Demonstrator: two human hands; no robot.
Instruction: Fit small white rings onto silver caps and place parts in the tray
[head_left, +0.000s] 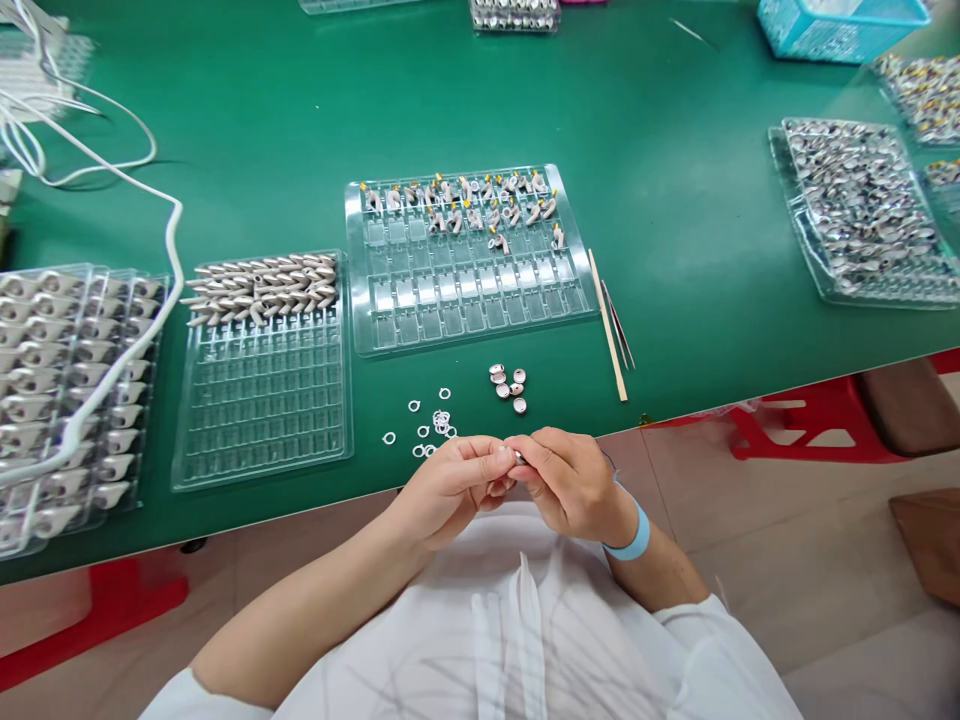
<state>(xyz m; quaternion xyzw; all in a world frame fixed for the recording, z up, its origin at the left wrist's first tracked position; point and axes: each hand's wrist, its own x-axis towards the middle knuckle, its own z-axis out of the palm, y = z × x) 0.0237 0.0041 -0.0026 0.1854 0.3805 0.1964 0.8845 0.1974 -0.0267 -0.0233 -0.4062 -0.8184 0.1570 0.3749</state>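
My left hand [450, 485] and my right hand [570, 480] meet fingertip to fingertip at the near edge of the green table [262, 130]. Both are pinched on one tiny silvery part [517, 457] held between them. Just beyond my left hand lie several small white rings [431, 425]. A little cluster of round metal caps [510, 385] sits beyond my right hand. A blue band circles my right wrist.
A clear tray [465, 300] holds assembled pieces in its far rows. Another clear tray [262, 400] to the left carries grey parts at its top. Stacked trays [67, 390] and a white cable [169, 260] are far left. A wooden stick and tweezers [611, 325] lie right. Trays of parts [862, 210] and a blue basket [840, 25] sit far right.
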